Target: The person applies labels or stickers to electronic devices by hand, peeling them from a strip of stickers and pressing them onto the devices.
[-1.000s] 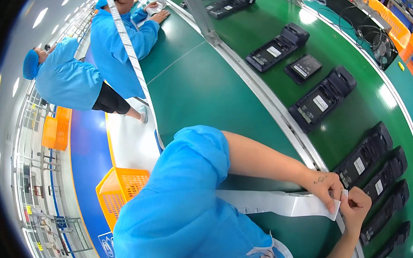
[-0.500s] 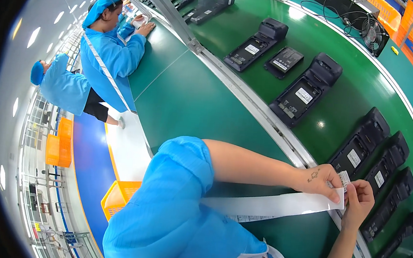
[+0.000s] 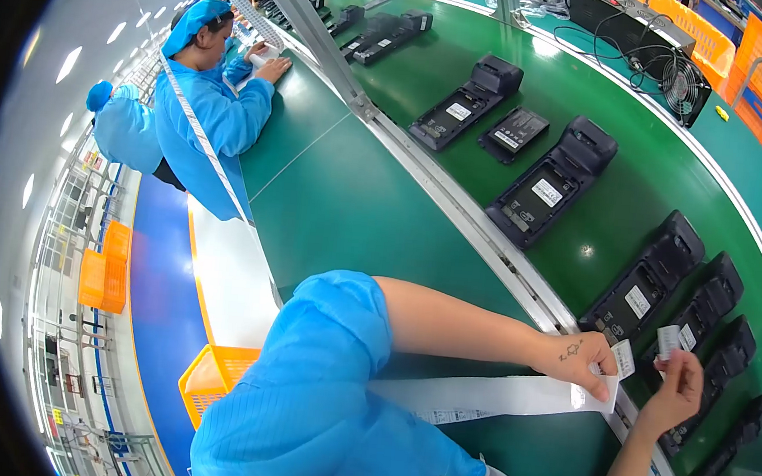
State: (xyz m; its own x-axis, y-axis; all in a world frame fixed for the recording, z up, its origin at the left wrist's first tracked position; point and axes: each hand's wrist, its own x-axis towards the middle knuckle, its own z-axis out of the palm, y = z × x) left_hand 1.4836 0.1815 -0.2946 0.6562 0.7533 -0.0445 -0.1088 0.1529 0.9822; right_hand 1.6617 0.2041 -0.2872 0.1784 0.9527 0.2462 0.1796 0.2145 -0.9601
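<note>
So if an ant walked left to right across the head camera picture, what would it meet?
Far orange bins, nearer orange basket, flat black block, the wearer's left hand, the wearer's right hand.

a co-worker (image 3: 211, 110) in a blue smock and cap is at upper left, partly hiding another person (image 3: 123, 134) in blue. lower down, orange baskets (image 3: 103, 282) stand beside a blue floor strip (image 3: 159, 259). at upper right, a black box (image 3: 622, 22) with a round fan (image 3: 683, 81) and loose cables (image 3: 642, 67) sits near a small yellow object (image 3: 722, 114).
</note>
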